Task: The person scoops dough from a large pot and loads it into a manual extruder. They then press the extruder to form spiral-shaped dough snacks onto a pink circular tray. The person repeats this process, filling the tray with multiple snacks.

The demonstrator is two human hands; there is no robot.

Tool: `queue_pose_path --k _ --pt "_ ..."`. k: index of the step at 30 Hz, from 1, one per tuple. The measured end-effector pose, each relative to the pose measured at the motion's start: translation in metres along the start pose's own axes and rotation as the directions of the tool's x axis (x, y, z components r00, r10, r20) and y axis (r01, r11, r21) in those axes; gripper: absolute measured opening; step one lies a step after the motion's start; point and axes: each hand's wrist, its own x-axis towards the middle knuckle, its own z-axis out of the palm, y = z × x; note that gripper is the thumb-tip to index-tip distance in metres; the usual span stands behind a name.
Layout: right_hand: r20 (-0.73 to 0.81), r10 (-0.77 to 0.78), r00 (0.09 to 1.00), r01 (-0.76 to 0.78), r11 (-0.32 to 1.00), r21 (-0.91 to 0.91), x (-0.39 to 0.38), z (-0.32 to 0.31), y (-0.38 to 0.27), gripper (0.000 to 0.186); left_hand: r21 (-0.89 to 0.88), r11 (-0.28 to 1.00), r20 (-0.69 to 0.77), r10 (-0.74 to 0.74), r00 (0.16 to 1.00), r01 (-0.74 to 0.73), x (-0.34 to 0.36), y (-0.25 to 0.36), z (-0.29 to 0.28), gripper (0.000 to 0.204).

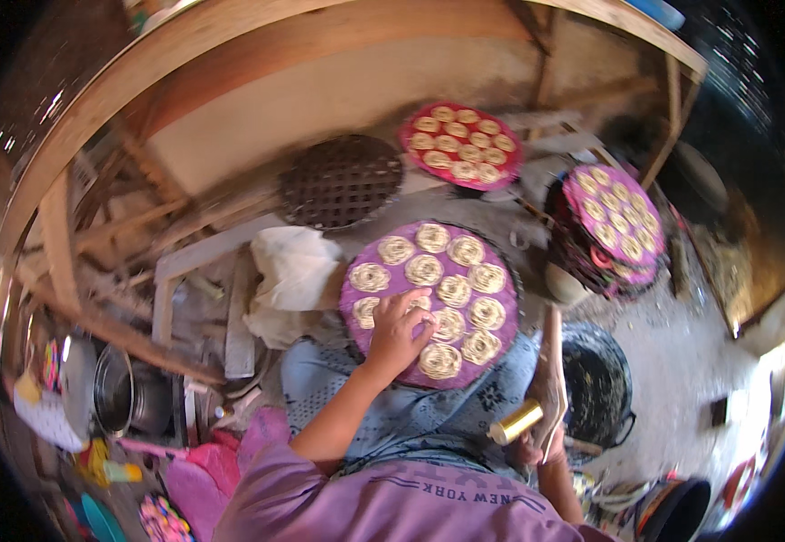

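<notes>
A round purple tray (392, 348) rests on my lap, bearing several pale nests (454, 290) of coiled strands that look like dough or noodles. My left hand (399, 336) reaches over its left-centre part. Its fingers are bent around one nest (418, 305), which they partly cover. Low at the right, my right hand (544, 448) grips a wooden press-like tool (551, 388) with a long handle and a shiny gold cylinder (516, 422) on its side. The tool points upward beside my right knee, apart from the tray.
Filled trays stand beyond: a red one (432, 165) at the back and a stacked purple one (598, 237) at right. A dark woven round tray (341, 181) leans behind, near a pale cloth (293, 268). A black bucket (605, 384) stands right; pots (144, 397) sit left.
</notes>
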Motion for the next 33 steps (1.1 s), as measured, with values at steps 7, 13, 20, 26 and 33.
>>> queue_pose_path --k 7,13,20,26,33 --pt "0.642 0.156 0.751 -0.16 0.986 -0.053 0.063 0.011 -0.033 0.052 0.042 0.805 -0.253 -0.564 0.786 0.591 -0.1 -0.119 -0.123 0.024" --pt "0.935 0.191 0.299 -0.242 0.963 -0.12 0.113 0.052 -0.092 0.037 0.063 0.576 -0.68 -0.573 0.458 0.815 -0.338 -0.172 -0.194 0.037" --pt "0.967 0.052 0.249 -0.076 0.997 -0.034 0.14 0.11 -0.121 0.022 -0.127 -0.184 -0.336 -0.917 -0.217 0.975 -0.604 -0.114 -0.103 0.048" --pt "0.889 0.006 0.458 0.051 0.998 -0.032 0.139 0.142 -0.111 0.024 -0.728 -0.679 0.509 -0.631 -0.586 0.1 -0.642 -0.094 -0.001 0.05" --pt "0.84 -0.049 0.541 0.18 0.982 -0.058 0.129 0.155 -0.098 0.027 -0.943 -0.32 0.198 -0.768 -0.609 0.096 -0.6 -0.128 0.009 0.036"
